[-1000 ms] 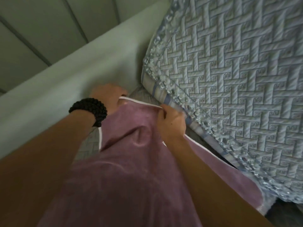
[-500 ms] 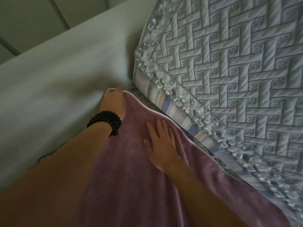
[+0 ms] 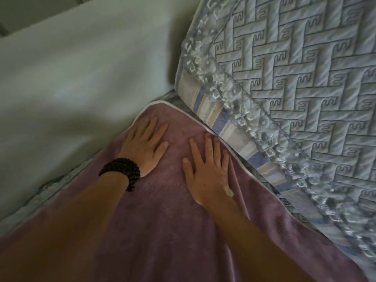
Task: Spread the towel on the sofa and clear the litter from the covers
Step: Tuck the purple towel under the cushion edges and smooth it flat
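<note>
Your left hand and right hand lay spread flat, palms down, on the purple towel beside the quilted sofa cover.

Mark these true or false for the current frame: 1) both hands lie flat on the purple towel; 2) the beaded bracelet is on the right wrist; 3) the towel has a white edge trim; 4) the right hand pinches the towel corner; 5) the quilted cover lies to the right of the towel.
1) True: the left hand and right hand lie palm down, fingers spread, on the towel.
2) False: the bracelet is on the left wrist.
3) True: the white trim runs around the corner.
4) False: it lies open and flat, grasping nothing.
5) True: the quilted cover is on the towel's right.
</note>
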### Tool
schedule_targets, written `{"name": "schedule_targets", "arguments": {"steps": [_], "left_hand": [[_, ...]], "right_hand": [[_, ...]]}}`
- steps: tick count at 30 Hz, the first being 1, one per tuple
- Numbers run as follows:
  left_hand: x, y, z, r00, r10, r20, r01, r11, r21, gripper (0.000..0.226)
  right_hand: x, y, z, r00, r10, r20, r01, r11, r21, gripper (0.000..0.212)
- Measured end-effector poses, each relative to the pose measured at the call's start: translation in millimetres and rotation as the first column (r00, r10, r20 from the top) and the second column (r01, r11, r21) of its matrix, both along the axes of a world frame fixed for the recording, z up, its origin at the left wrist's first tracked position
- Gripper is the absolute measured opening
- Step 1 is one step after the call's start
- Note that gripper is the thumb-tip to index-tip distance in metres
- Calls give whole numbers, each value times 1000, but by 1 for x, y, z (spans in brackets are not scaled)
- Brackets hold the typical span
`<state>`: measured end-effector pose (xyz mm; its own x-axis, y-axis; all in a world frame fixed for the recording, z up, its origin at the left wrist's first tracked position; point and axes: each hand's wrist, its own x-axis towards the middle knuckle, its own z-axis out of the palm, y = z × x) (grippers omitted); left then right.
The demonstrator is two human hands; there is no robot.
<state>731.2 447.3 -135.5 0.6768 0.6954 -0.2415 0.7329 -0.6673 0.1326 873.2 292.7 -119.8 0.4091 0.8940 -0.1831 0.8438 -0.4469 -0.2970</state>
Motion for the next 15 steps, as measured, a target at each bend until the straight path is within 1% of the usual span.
{"name": "schedule_targets", "arguments": {"steps": [3,7,9,11,12,13,14,15], "left_hand": [[-11,-3,0,998,52,36,-52,999,3,71],[-61,-31,4,987,161,26,-160,987,-26,73],[-75,-40,6,971,240,14,-239,971,-28,74],[-72,-41,2,964,265,5,-265,963,-40,73],[-72,-40,-2,961,275,17,-274,961,-41,71],[-72,-38,-3,962,272,35,-270,962,-43,68],[-74,-33,-6,963,261,60,-259,965,-51,63],[-77,-28,-8,963,251,103,-244,967,-73,58]], "right_hand": [[-1,3,-3,999,-11,30,11,1000,2,59],[-1,3,-6,997,-13,74,16,999,-45,61],[-8,7,-3,993,-62,96,72,992,-107,62],[-30,21,0,984,-138,116,148,985,-86,62],[-50,31,0,989,-98,113,105,993,-56,62],[-69,40,-1,994,-4,109,6,1000,-26,61],[-88,46,-5,987,109,116,-110,994,-1,59],[-98,51,-9,974,189,125,-193,981,17,56]]}}
